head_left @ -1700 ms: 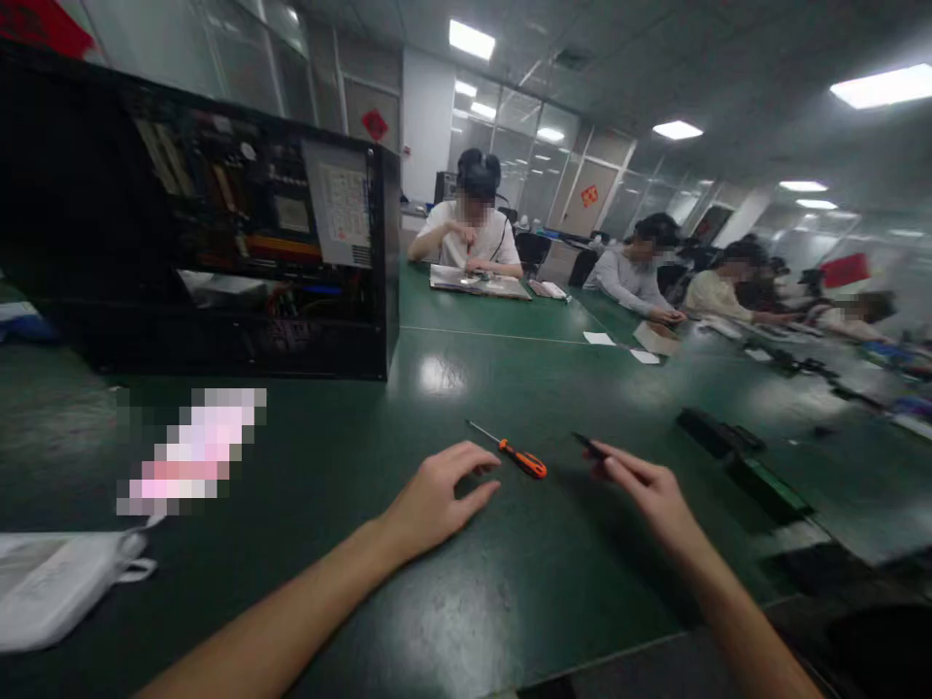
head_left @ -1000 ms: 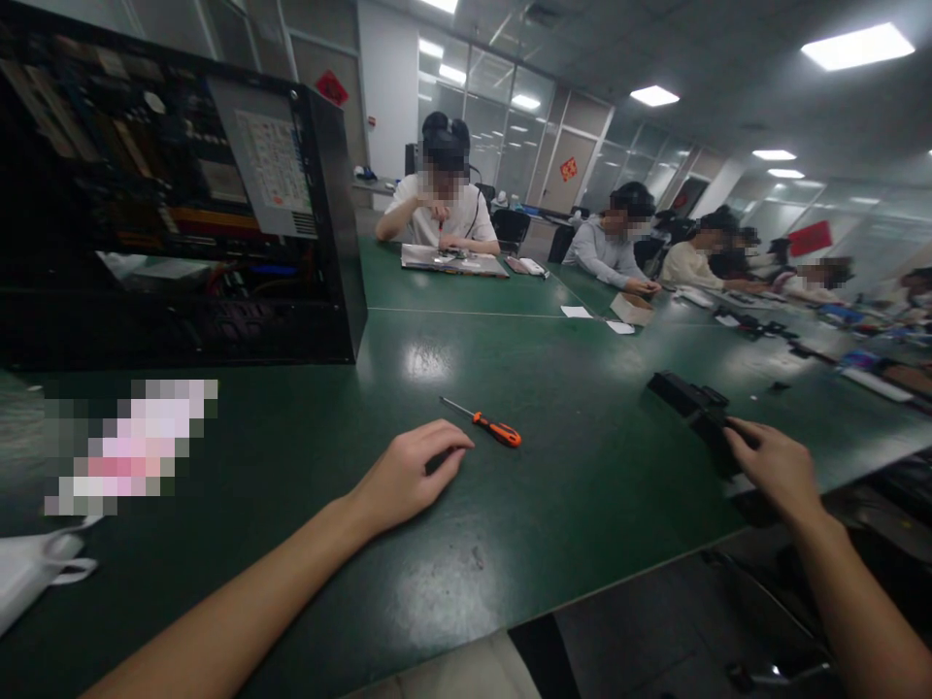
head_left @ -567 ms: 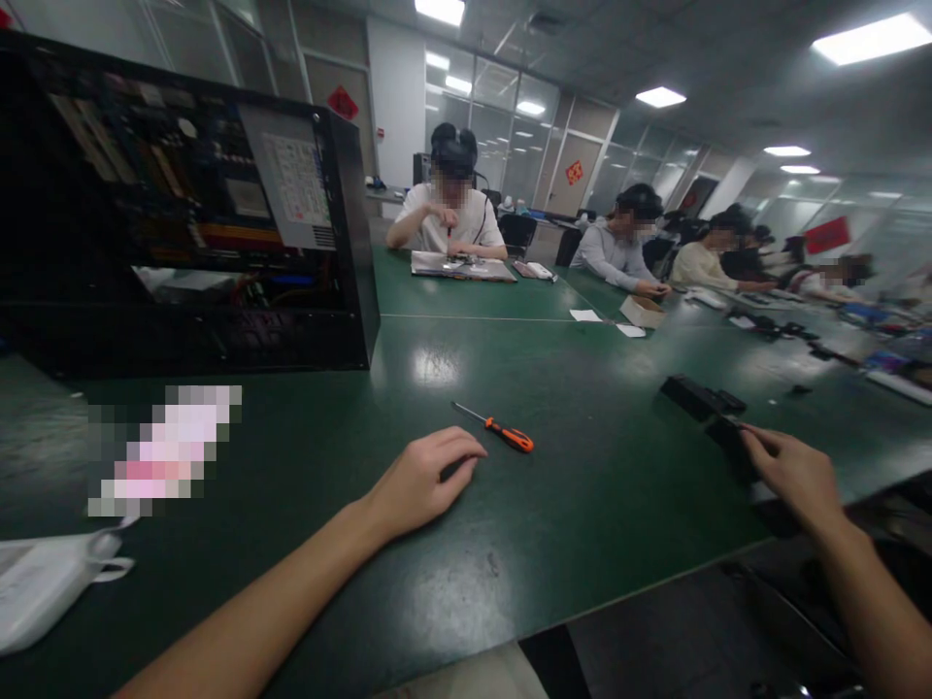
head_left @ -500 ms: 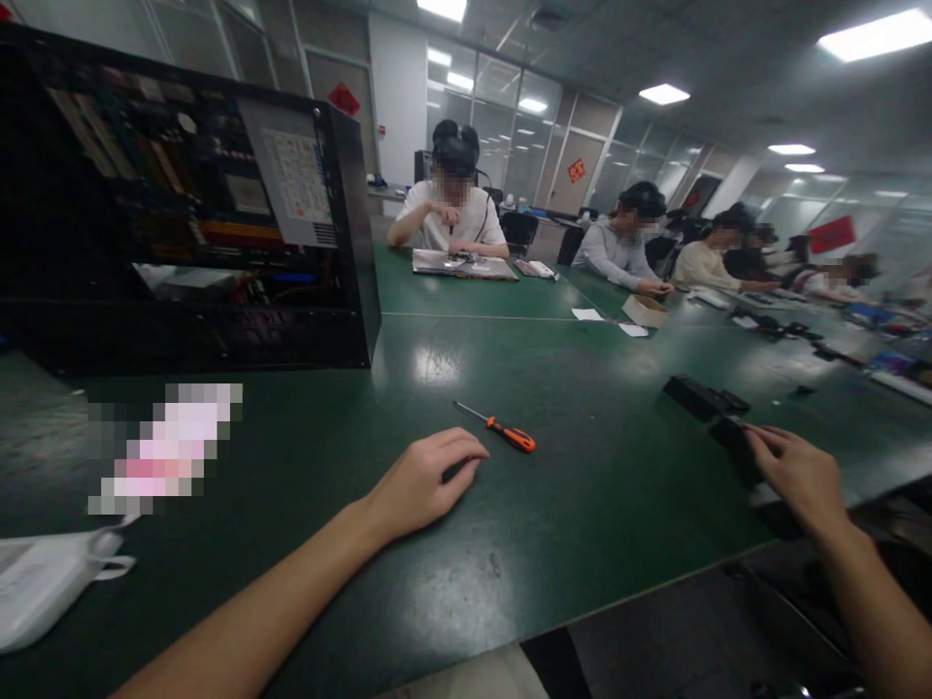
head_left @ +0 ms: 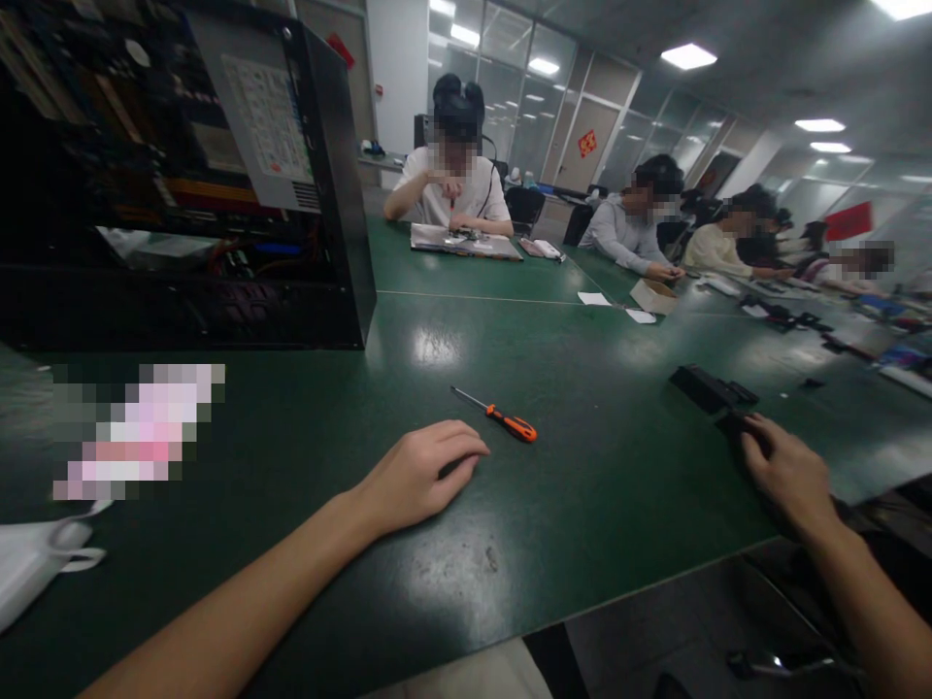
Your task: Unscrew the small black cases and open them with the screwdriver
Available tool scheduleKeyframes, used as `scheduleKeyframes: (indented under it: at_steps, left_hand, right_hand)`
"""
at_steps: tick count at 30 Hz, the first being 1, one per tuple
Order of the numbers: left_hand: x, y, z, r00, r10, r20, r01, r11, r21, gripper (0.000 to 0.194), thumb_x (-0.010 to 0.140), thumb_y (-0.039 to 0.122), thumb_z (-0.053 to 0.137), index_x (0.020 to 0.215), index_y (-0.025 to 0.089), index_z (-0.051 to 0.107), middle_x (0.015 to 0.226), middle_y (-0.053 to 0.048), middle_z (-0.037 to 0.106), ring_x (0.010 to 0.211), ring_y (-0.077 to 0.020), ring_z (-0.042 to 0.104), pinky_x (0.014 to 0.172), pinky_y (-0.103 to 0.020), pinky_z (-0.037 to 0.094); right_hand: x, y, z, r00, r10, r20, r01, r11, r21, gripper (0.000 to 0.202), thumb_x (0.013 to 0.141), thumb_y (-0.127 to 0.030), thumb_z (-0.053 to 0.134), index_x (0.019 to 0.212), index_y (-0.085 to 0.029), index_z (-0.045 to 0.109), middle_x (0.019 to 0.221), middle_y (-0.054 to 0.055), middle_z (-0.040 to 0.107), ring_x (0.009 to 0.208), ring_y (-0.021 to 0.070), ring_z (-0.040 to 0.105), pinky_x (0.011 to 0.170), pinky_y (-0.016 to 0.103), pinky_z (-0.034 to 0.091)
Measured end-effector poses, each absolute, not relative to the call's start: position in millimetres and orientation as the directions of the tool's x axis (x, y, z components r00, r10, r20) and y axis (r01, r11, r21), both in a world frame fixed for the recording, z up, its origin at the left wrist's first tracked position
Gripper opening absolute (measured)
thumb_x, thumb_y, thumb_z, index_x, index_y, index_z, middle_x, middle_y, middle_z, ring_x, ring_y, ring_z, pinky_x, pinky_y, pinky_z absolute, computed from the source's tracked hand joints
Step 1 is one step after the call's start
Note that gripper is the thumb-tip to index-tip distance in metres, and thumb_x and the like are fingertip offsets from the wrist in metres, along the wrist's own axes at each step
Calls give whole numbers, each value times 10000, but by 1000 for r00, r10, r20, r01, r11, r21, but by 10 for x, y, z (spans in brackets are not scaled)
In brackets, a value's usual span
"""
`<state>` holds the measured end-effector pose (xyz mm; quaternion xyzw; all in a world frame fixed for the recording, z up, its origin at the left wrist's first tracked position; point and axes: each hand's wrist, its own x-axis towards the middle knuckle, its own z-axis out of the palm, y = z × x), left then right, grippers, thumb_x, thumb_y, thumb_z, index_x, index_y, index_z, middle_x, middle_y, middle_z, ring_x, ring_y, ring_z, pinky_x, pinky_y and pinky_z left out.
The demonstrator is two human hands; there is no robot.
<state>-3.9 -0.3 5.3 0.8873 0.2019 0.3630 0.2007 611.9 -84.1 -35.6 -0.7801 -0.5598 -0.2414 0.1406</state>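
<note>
My left hand (head_left: 433, 466) rests on the green table, fingers loosely curved and thumb apart, holding nothing. Just beyond its fingertips lies a screwdriver (head_left: 514, 423) with an orange and black handle, its shaft pointing away to the left. At the right, the fingers of my right hand (head_left: 790, 471) are bent round a flat black part (head_left: 734, 424), low at the table; the hand hides most of it. Against its far end sits a black box-like piece (head_left: 705, 390), whose kind I cannot make out.
An open black computer case (head_left: 356, 223) stands at the left. Near it are a blurred-out pink item (head_left: 146, 427) and a white mask (head_left: 33, 568). Across the green table (head_left: 582, 505) a person (head_left: 451, 194) works over a flat panel; other people sit further right. A small cardboard box (head_left: 653, 297) lies beyond.
My right hand has lowered the black part towards the table, beside the box-like piece. My left hand and the screwdriver stay in place. The view has tilted down slightly.
</note>
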Motion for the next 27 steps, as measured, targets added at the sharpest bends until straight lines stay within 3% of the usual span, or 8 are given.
scheduleKeyframes:
  at_steps: [4,10,14,17,20,23,27]
  left_hand:
    - [-37,-4,55,656,493,571,202,-844,497,199,1012,149,560,1125,187,720,1102,-80,743,1034,-205,719,938,-347,592]
    - [-39,-6,64,654,469,593,203,-864,460,190,1002,144,571,1118,174,718,1094,-76,743,1035,-209,719,940,-354,589]
    - [-40,-18,72,650,465,601,203,-868,453,189,1007,150,565,1123,174,713,1115,-80,743,1059,-214,715,965,-362,582]
    - [-35,-26,68,651,459,604,189,-869,457,197,1008,146,558,1126,180,712,1124,-78,745,1067,-212,716,979,-366,578]
    - [-38,-17,56,648,463,605,191,-868,458,200,1002,148,560,1123,180,716,1121,-81,750,1063,-217,718,976,-375,578]
    - [-53,6,48,635,475,609,214,-866,452,202,997,155,565,1121,172,724,1114,-90,755,1040,-221,725,956,-379,582]
    - [-69,30,46,614,483,624,230,-866,444,205,985,155,574,1111,175,735,1083,-88,762,990,-215,732,922,-373,590]
  right_hand:
    - [6125,-789,-312,262,866,426,939,-331,96,728,961,-592,407,1385,-15,541,1399,308,606,1258,431,624,1087,537,498]
    - [6183,-794,-209,232,920,315,960,-269,78,703,957,-581,420,1394,-34,487,1367,292,620,1256,389,633,1103,476,495]
    - [6184,-791,-202,222,923,313,969,-245,38,743,921,-611,443,1345,-5,510,1502,336,496,1413,418,502,1208,499,389]
    - [6169,-780,-217,261,911,320,964,-266,-29,742,920,-612,489,1366,-19,507,1541,327,466,1436,426,476,1218,521,371]
    - [6181,-780,-225,348,882,319,937,-319,-141,700,918,-575,586,1376,-48,526,1501,296,521,1370,423,542,1172,526,428]
    - [6230,-784,-200,461,828,321,880,-378,-288,574,976,-490,622,1398,-109,543,1393,213,613,1228,338,641,1028,499,546]
    - [6324,-755,-37,552,760,343,814,-401,-420,398,1007,-403,647,1338,-183,619,1316,101,645,1108,233,668,928,449,593]
